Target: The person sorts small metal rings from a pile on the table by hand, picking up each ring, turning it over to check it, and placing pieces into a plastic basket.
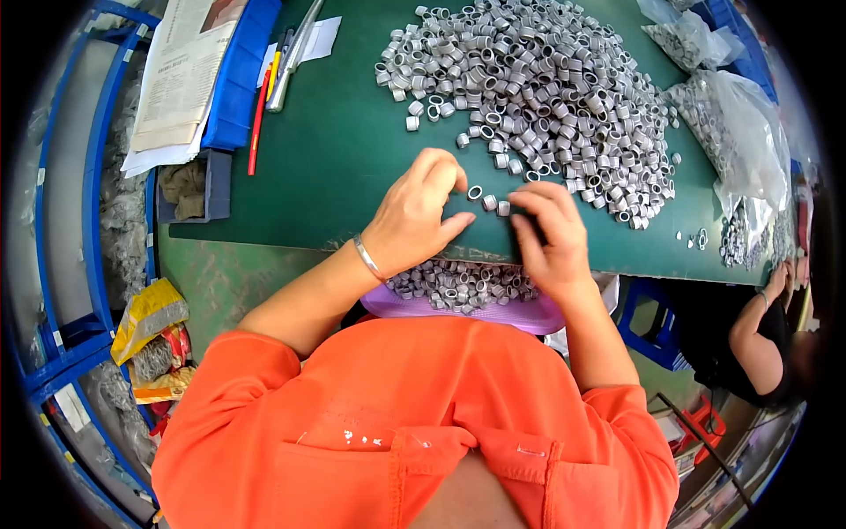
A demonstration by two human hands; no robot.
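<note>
Small grey metal rings lie in a large heap point(564, 97) on the green table, with a few loose ones in front of it. My left hand point(419, 212), a silver bangle at its wrist, is just left of a loose ring point(475, 192); its fingers are bent and the thumb stands apart, nothing between them. On the other side, my right hand point(551, 234) has its curled fingertips close beside another ring point(503, 208), thumb and fingers apart. Below the table edge, a purple tray point(410, 305) at my lap holds many more rings.
Left on the table are a blue bin point(242, 79) with papers, pens and a grey box point(218, 187). Clear plastic bags of parts point(749, 132) stand at the right. Another person's arm point(758, 339) shows beyond. Blue shelving point(101, 176) lines the left.
</note>
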